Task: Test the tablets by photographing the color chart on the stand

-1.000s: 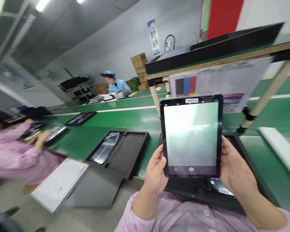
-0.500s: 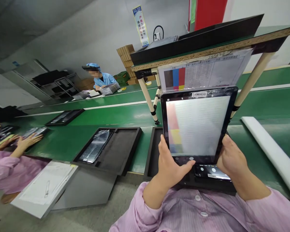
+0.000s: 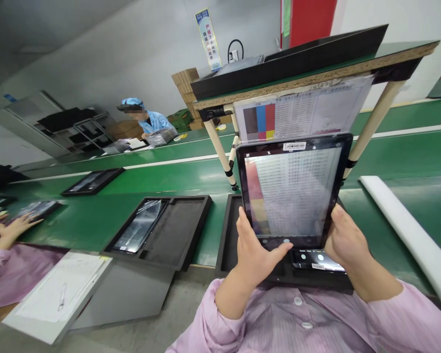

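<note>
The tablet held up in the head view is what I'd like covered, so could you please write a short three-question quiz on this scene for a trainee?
1. True or false: the tablet lies flat in the black tray.
2. Which thumb touches the bottom of the tablet's screen: A) left hand, B) right hand?
3. What hangs from the shelf behind the tablet?

Key:
1. False; both hands hold it upright above the tray.
2. A.
3. A printed chart with colour blocks and rows of small text.
</note>
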Motion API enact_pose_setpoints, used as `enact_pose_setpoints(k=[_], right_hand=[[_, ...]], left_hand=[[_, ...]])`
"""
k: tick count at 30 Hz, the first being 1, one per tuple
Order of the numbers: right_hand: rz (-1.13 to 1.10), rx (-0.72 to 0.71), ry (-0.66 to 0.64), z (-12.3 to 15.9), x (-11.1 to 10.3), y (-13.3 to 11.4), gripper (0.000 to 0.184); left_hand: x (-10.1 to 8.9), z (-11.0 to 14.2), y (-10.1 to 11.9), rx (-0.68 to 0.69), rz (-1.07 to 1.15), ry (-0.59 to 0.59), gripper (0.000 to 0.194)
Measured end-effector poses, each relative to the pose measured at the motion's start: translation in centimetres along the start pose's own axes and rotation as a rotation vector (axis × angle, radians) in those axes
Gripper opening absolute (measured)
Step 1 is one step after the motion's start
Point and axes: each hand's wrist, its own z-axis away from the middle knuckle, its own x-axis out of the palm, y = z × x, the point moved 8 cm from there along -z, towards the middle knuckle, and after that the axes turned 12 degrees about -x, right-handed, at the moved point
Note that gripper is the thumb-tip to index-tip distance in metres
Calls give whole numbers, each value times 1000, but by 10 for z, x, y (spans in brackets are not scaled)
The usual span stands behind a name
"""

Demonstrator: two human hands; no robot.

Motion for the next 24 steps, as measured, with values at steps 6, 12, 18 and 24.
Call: enact_pose_setpoints(k=[6,12,18,24], right_hand=[[-17,-11,-109,3,5,-9,55],[332,-343,-327,-1,16,-64,54],[659,-667,-498,-13,30,-95,60],[845,-675,-479,-12,29,-74,60]], left_hand=[[8,-16,-32,-409,805,-276,74],[25,-10,-48,-783,1223,-397,44],[36,1,-52,-846,1372,-453,40],[32,13,-69,-993,1305,-348,47]])
